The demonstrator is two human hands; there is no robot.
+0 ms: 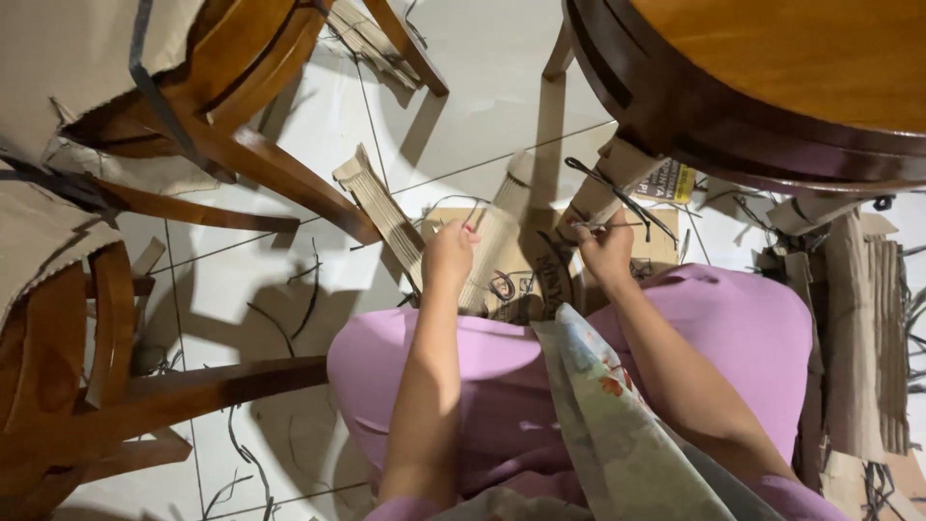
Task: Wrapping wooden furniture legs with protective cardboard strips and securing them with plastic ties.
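Note:
My left hand (449,253) is closed on the edge of a ribbed strip of corrugated cardboard (492,253) that stands on a flat cardboard sheet (540,280) on the floor. My right hand (608,249) pinches a thin metal tool (608,225) laid across the top of another rolled cardboard piece (603,193). Dark thin strips (617,193) hang over that piece. Both forearms reach forward over my knees, which are covered in pink cloth (752,328). A patterned cloth (617,425) lies on my lap.
A round wooden table (772,87) overhangs at the top right. Wooden chairs (222,125) draped with cardboard stand at the left. A folded corrugated strip (381,207) lies on the white tiled floor (463,87). More cardboard pieces (868,328) pile at the right; dark offcuts litter the tiles.

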